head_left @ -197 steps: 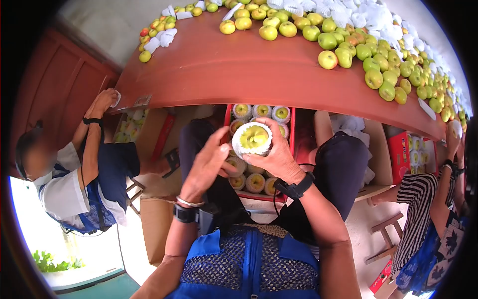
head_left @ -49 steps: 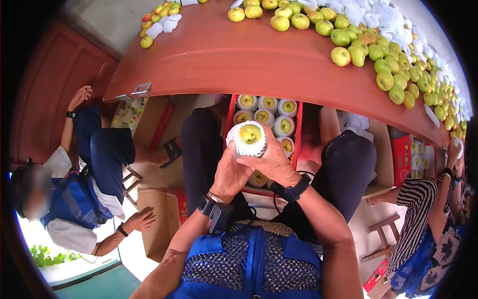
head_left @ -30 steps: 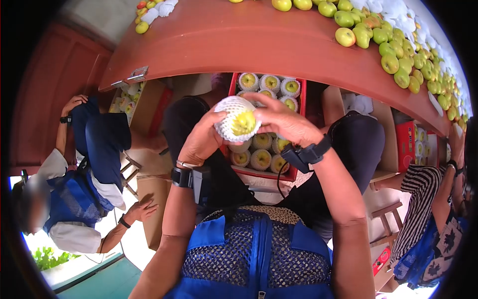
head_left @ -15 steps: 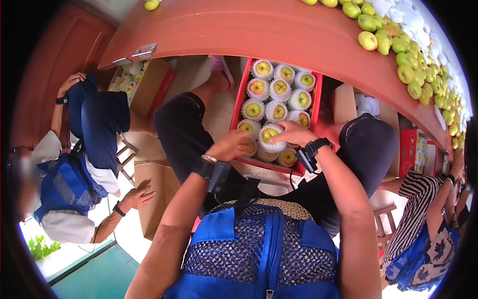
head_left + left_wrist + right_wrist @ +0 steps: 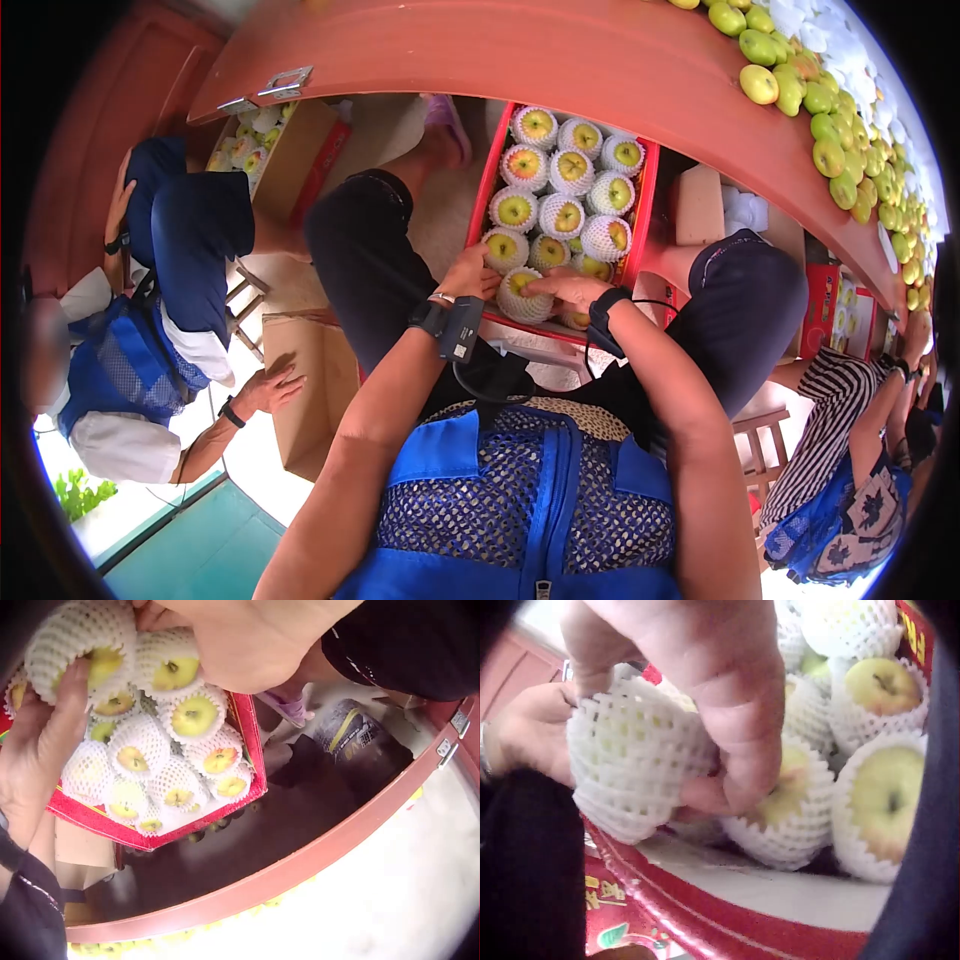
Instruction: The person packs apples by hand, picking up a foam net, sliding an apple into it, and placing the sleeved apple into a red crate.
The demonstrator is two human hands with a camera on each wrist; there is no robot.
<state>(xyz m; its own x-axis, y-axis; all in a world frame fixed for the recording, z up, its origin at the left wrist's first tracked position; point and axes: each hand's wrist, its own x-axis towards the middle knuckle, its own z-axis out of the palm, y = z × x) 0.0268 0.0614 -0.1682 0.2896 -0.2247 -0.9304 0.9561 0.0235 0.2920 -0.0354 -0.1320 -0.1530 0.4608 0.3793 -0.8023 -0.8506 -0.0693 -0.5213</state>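
Observation:
My right hand point(image 5: 575, 288) grips an apple in a white foam net point(image 5: 622, 761) at the near end of the red box point(image 5: 648, 200). In the right wrist view, its fingers come down over the net's side. My left hand point(image 5: 468, 275) is on the other side of that apple, at the box's near left corner, its fingertips partly hidden by the netted fruit. The left wrist view shows the right thumb pressed against the apple point(image 5: 105, 666). Rows of netted apples point(image 5: 560, 215) fill the box around it, stems up.
Above the box hangs the edge of a red-brown table point(image 5: 420, 60); loose green apples point(image 5: 800, 90) lie on it at right. My knees point(image 5: 745, 310) flank the box. A cardboard box point(image 5: 310, 390) stands at left, and other people sit on both sides.
The netted apple was held up between both hands, turned, then lowered to the box's near end. The view has tilted down. The person at left has drawn a hand off the table.

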